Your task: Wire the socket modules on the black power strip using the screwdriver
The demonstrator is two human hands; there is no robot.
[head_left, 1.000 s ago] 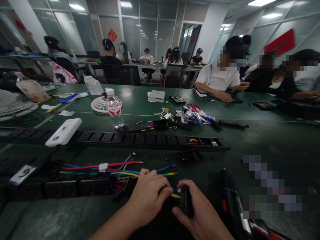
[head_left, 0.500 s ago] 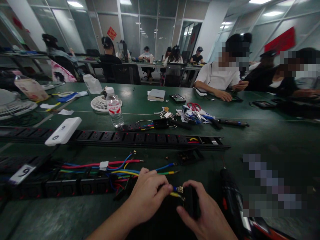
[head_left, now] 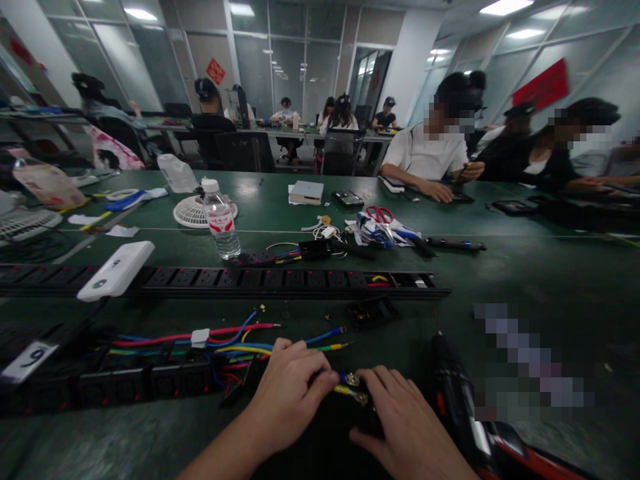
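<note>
My left hand (head_left: 295, 387) is closed on a blue wire (head_left: 342, 377) and a yellow wire (head_left: 342, 389), whose metal ring terminals (head_left: 353, 380) stick out to the right of my thumb. Facing it, my right hand (head_left: 403, 420) curls round a small black plastic part (head_left: 371, 419), mostly hidden under the fingers. Its index fingertip is close to the terminals; whether they touch, I cannot tell. Behind my left hand, a loose blue wire (head_left: 325, 336) and a green-yellow wire (head_left: 330, 347) run out of the black socket strip (head_left: 115, 387) on the left.
Right of my right hand lies a black and red power screwdriver (head_left: 453, 373). A second socket strip (head_left: 225, 280) crosses the table, with a white device (head_left: 117, 270) on it. Behind stand a water bottle (head_left: 220, 223) and red scissors (head_left: 380, 215). A co-worker in white (head_left: 425, 153) sits opposite.
My right hand has turned more palm-down over the black part, which shows less now. Its fingertips have come closer to the terminals. The whole view has shifted slightly.
</note>
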